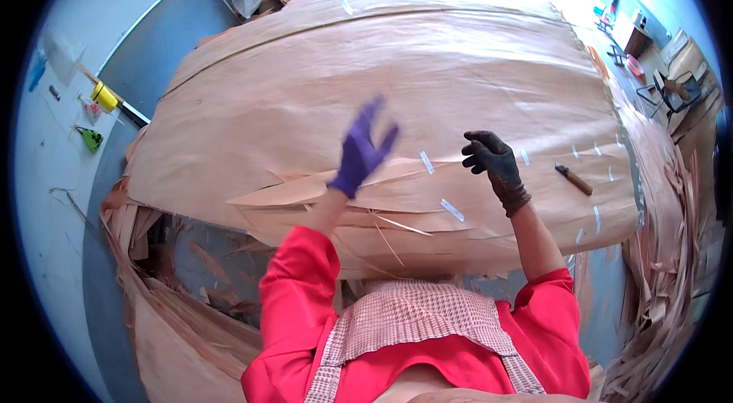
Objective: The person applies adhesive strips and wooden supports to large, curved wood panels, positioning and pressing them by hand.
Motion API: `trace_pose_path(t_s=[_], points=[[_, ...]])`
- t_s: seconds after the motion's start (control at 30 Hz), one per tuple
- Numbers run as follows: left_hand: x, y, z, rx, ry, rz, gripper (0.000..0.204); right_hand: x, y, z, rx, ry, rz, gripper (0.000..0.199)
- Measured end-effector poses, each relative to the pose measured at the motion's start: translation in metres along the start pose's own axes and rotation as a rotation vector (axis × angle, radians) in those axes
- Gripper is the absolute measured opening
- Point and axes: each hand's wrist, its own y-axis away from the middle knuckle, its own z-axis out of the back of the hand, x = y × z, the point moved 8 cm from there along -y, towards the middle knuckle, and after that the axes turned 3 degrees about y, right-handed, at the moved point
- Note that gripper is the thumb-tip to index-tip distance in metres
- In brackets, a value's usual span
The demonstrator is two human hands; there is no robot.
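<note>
Head view: purple-gloved left hand (pixel 360 153), blurred, fingers spread, grasping nothing; dark-gloved right hand (pixel 495 159), fingers half-bent, empty. Broad wood sheet (pixel 267 113) lies beneath both. Torn strips (pixel 309 191) near left hand; wooden-handled tool (pixel 574 180) right of right hand.

Sleeves (pixel 301 269) are red, apron (pixel 420 315) checked, left glove (pixel 362 153) purple, right glove (pixel 498 164) black.

The broad, pale tan sheet of wood veneer (pixel 458 82) looks smooth, with fine grain, gentle ripples and a soft sheen; the thin, pale wood slivers (pixel 402 226) look dry and splintery. The purple, close-fitting glove (pixel 360 155) appears matt, though motion-blurred; the black glove with a brownish cuff (pixel 495 159) looks matt and scuffed. The red cloth sleeve (pixel 301 269) is smooth and slightly glossy, the brown-and-white checked cloth apron (pixel 420 311) matt. The ragged, reddish-tan veneer scraps (pixel 664 235) look rough-edged.
</note>
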Motion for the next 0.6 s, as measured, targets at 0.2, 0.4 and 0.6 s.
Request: trace_pose_path(t_s=[0.2,0.4,0.6], points=[[-0.030,-0.172,0.066,-0.118,0.947,0.208,0.037,0.019,0.002,-0.023,0.089,-0.107,0.093,0.024],[-0.053,-0.184,0.069,-0.296,0.865,0.194,0.030,0.014,0.003,-0.018,0.077,-0.165,0.092,0.023],[-0.046,-0.161,0.078,-0.249,0.816,0.230,0.025,0.092,-0.017,-0.044,0.064,0.132,0.434,0.021]])
